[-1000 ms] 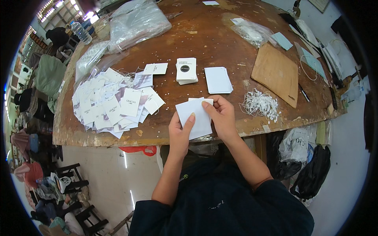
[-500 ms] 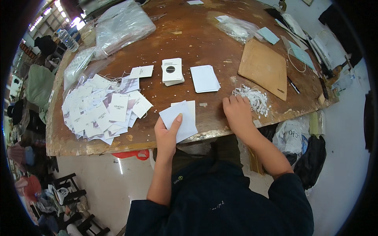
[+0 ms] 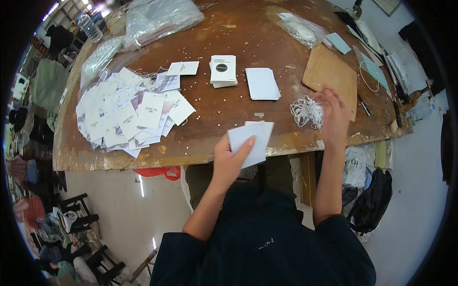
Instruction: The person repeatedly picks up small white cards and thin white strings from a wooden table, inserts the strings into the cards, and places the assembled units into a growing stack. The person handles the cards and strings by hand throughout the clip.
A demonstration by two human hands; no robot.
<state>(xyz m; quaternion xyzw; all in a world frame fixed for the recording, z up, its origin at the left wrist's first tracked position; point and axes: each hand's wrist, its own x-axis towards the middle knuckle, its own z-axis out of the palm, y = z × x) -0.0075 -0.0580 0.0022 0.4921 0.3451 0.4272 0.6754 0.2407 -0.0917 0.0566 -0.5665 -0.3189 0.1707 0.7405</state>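
- The view is mostly taken up by a brown table (image 3: 267,43), its front edge chipped and worn.
- The right side is bounded by a pale wall (image 3: 415,190), on which a few dark specks are seen.
- Streaks of light are mirrored in the glossy, pale floor (image 3: 119,200).
- Black stools (image 3: 78,214) are placed at the lower left, beside heaped cloth (image 3: 33,212).
- Bright lights (image 3: 53,8) are seen at the upper left.

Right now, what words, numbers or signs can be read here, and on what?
I leave wording uncopied; here is where print stands.
Loose white cards: short dark print, readable on some.
Card stack with dark disc: tiny print, too small to read.
White plastic bag: large dark letters, readable.
Dark shirt: pale lettering, too blurred to read.
Cards in the left hand: no print visible.
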